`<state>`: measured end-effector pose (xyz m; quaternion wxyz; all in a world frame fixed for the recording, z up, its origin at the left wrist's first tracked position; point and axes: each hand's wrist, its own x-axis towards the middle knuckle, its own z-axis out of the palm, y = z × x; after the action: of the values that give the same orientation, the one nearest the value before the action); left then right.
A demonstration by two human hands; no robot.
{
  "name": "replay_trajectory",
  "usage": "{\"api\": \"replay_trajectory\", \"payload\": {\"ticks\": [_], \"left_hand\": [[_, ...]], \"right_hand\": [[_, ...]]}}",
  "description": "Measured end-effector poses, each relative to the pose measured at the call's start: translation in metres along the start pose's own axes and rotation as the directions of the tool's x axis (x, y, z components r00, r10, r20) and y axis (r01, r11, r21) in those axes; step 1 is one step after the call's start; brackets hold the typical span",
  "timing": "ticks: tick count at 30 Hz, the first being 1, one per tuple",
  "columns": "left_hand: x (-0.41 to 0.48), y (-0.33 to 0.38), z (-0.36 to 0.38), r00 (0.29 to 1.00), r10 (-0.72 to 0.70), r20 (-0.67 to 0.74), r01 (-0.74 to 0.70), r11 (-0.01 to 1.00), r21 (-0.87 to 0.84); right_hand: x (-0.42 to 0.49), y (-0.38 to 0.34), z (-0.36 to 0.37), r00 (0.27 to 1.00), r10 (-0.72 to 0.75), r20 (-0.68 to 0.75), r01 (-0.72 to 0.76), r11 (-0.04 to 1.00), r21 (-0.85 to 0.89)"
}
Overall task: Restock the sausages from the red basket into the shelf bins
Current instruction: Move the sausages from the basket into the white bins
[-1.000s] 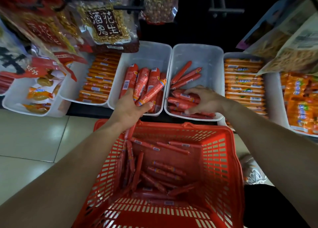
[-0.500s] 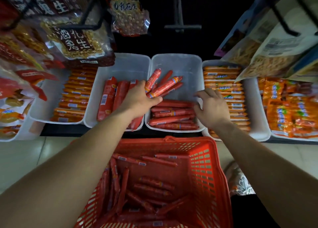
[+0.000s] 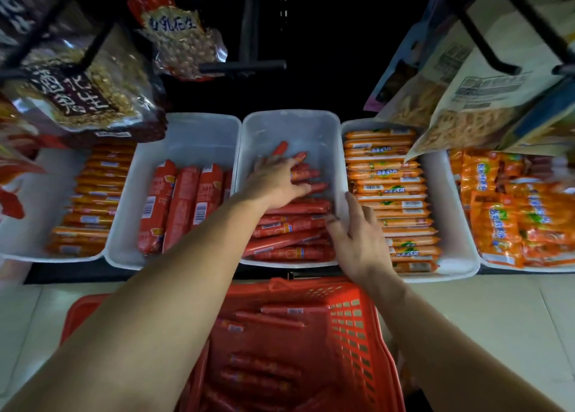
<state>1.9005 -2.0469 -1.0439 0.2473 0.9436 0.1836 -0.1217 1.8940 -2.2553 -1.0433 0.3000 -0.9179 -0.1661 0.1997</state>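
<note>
A red basket [image 3: 351,290] stands on the floor below me with several thin red sausages [image 3: 270,318] inside. Straight ahead is a clear shelf bin [image 3: 292,125] holding a pile of thin red sausages [image 3: 289,225] laid crosswise. My left hand [image 3: 273,181] reaches into this bin, palm down, closed over a few thin sausages whose tips stick out past my fingers at the back of the pile. My right hand [image 3: 357,234] is spread, fingertips against the sausage ends by the bin's right wall, holding nothing.
Thick red sausages [image 3: 183,200] fill the bin to the left. Orange sausage packs [image 3: 389,178] fill the bin to the right, with more orange packs [image 3: 93,193] at far left. Peanut bags [image 3: 81,100] and snack bags [image 3: 466,100] hang low over the bins on black hooks [image 3: 242,66].
My left hand carried sausages from above the left bin into the middle bin and lowered them onto the pile. My right hand shifted to the bin's right wall. The view moved closer.
</note>
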Motion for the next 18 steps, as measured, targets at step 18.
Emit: {"api": "replay_trajectory", "payload": {"ticks": [18], "left_hand": [[0.036,-0.023,0.008,0.985,-0.087,0.152,0.107,0.986,-0.126]], "right_hand": [[-0.005,-0.012,0.012,0.996,-0.038,-0.074,0.022,0.977,-0.210]]}}
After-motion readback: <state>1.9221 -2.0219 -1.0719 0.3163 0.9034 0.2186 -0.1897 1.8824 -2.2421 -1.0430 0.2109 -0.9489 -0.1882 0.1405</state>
